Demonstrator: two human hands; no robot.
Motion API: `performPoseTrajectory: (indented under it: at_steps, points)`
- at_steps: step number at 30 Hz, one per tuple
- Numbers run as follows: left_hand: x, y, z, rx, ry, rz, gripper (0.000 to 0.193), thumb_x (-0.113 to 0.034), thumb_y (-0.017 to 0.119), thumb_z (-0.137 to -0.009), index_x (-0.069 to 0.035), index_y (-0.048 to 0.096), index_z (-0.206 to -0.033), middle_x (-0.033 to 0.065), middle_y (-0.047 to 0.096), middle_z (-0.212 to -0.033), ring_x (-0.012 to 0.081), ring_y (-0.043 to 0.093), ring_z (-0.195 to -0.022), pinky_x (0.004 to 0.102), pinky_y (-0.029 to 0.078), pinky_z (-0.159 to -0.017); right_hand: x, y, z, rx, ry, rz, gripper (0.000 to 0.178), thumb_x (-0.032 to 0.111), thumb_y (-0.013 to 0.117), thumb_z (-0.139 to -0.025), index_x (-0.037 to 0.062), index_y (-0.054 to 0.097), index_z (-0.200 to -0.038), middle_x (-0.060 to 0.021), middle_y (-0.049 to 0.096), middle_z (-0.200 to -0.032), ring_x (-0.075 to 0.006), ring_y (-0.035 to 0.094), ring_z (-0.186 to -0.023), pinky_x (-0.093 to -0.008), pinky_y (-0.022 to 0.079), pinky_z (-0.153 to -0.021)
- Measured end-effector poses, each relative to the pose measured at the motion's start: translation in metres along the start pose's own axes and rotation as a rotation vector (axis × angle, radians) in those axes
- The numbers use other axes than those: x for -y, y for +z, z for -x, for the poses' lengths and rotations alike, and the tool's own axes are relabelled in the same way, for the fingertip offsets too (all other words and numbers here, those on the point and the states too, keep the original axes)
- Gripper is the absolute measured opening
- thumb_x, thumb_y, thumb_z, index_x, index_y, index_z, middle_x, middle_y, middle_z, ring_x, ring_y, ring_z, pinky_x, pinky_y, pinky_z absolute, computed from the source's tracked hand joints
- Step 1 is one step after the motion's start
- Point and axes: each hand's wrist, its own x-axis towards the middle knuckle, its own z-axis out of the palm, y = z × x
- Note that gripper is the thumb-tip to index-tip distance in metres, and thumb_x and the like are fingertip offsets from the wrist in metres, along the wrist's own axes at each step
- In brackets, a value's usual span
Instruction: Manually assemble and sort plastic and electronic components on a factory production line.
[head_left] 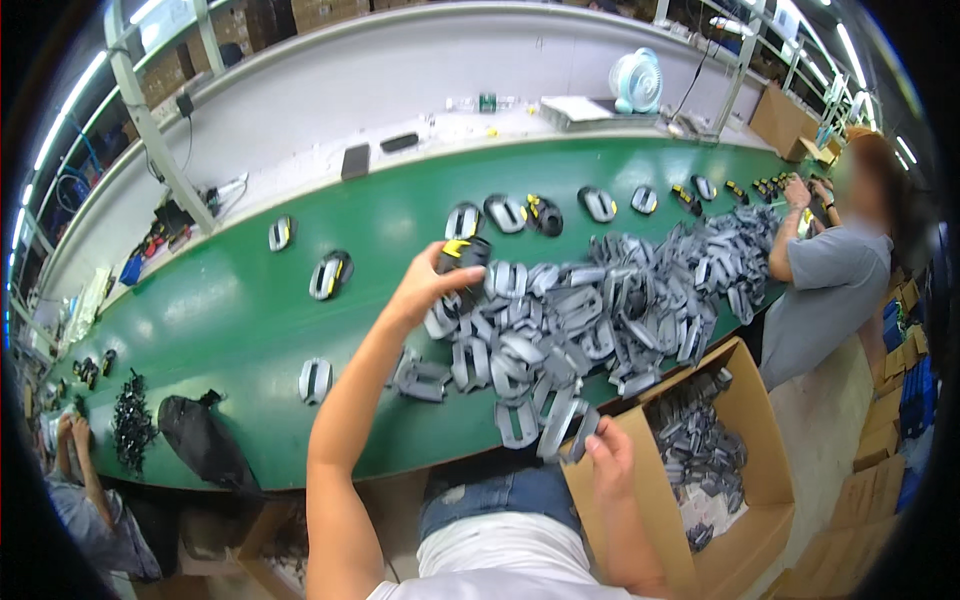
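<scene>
My left hand point(424, 284) reaches out over the green belt, fingers closed round a black-and-yellow plastic part point(463, 256). It is above the left end of a big heap of grey oval plastic frames point(640, 300). Close to my body, my right hand point(612, 456) pinches a grey plastic frame point(580, 436) at the heap's near edge, beside another grey frame point(557, 425). Just beyond my left hand lie grey frames joined with black-and-yellow parts point(505, 213). A lone grey frame point(315, 381) rests left of my left forearm.
An open cardboard box point(745, 540) with more grey frames stands at my right. A co-worker point(830, 270) handles parts at the far right; another person's hands point(72, 430) are at far left. A black bag point(205, 440) lies on the belt point(240, 330). A fan point(637, 80) stands behind.
</scene>
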Motion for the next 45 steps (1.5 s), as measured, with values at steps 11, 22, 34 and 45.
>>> performPoseTrajectory:
  at_steps: [11,22,34,45]
  points:
    - [-0.004,0.109,0.14,0.128,-0.155,0.442,0.035,-0.028,0.039,-0.098,0.001,0.048,-0.115,0.0014,0.052,-0.098,0.0071,0.045,-0.092,0.021,0.037,-0.082,0.038,0.035,-0.026,0.095,-0.001,0.204,0.013,0.009,0.056,-0.089,-0.0027,0.053,-0.094,-0.0035,0.059,-0.08,-0.0065,0.053,-0.07,-0.0214,0.044,-0.062]
    - [-0.007,0.122,0.151,0.151,-0.189,0.378,0.036,-0.022,0.064,-0.085,0.002,0.049,-0.107,0.0034,0.057,-0.092,0.0059,0.05,-0.082,0.0208,0.044,-0.073,0.047,0.03,-0.016,-0.023,-0.027,0.594,0.016,0.009,0.071,-0.077,-0.0025,0.06,-0.077,-0.0054,0.061,-0.064,-0.0068,0.056,-0.059,-0.0214,0.046,-0.057]
    - [0.006,0.136,0.158,0.028,-0.014,0.357,0.027,-0.022,0.061,-0.086,0.001,0.052,-0.097,0.0039,0.058,-0.079,0.0076,0.05,-0.068,0.023,0.043,-0.06,0.021,0.027,-0.02,0.067,0.062,0.083,0.036,0.015,0.071,-0.079,-0.0034,0.055,-0.105,-0.0086,0.062,-0.094,-0.0132,0.06,-0.09,-0.0266,0.048,-0.08]
    - [-0.003,0.128,0.171,0.032,0.054,0.328,0.024,-0.016,0.062,-0.085,0.002,0.053,-0.097,0.0035,0.06,-0.076,0.0072,0.053,-0.066,0.02,0.043,-0.06,0.027,0.02,-0.017,0.165,0.123,0.056,0.03,0.016,0.07,-0.08,-0.0054,0.059,-0.098,-0.0089,0.064,-0.089,-0.0116,0.06,-0.084,-0.0242,0.048,-0.075]
